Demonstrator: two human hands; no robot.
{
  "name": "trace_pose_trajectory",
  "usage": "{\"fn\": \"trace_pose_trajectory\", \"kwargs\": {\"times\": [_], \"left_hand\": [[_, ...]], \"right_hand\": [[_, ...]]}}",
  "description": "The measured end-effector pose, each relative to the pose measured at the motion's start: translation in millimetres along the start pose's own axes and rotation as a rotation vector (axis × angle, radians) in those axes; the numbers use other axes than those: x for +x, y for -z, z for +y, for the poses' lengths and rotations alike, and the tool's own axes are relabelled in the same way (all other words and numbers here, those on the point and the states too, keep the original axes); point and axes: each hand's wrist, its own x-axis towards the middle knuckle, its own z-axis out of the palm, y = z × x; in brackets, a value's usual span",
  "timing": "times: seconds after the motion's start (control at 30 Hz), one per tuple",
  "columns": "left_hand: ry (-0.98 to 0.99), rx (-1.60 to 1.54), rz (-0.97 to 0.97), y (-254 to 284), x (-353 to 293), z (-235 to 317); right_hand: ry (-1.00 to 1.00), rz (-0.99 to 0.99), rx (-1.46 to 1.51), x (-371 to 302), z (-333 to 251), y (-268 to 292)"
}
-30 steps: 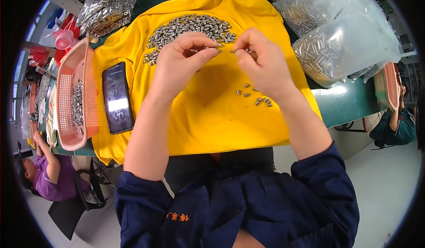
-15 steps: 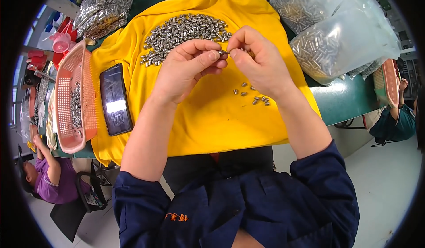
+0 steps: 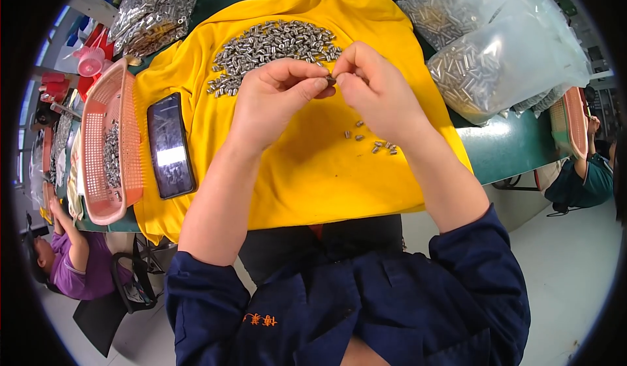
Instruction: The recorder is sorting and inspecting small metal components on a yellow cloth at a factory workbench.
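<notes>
My left hand (image 3: 271, 101) is closed in a pinch on a small metal sleeve (image 3: 330, 80), mostly hidden by the fingertips. Thumb and forefinger of my right hand (image 3: 379, 95) press together at the sleeve's other end; what they hold there is too small to make out. Both hands hover over a yellow cloth (image 3: 313, 190). Just beyond them lies a broad pile of short metal sleeves (image 3: 268, 46). Nearer me, below my right hand, several loose sleeves (image 3: 379, 147) are scattered on the cloth.
To the left are a dark phone (image 3: 171, 147) and a pink basket (image 3: 98, 196) holding metal parts. Clear bags of metal parts (image 3: 467, 79) stand on the green table (image 3: 506, 147) at right, another bag (image 3: 157, 16) at far left. Co-workers sit at both sides.
My right hand has shifted slightly down and its fingers have turned at the sleeve, which is now more covered. My left hand has barely moved.
</notes>
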Motion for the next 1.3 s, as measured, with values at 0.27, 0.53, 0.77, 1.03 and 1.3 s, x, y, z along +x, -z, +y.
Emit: {"fn": "trace_pose_trajectory", "kwargs": {"times": [0.27, 0.53, 0.77, 1.03, 1.3], "left_hand": [[-0.011, 0.509, -0.040, -1, -2, 0], [-0.479, 0.899, -0.169, -17, 9, 2], [-0.230, 1.588, -0.299, -6, 45, 6], [-0.242, 1.437, -0.269, -11, 38, 15], [0.041, 0.168, 0.000, -1, 5, 12]], "right_hand": [[-0.065, 0.137, -0.072, 6, 0, 13], [0.002, 0.241, 0.074, 13, 5, 22], [0.134, 0.283, -0.124, 8, 2, 21], [0.103, 0.237, -0.043, 3, -6, 14], [0.099, 0.206, 0.054, 6, -9, 11]]}}
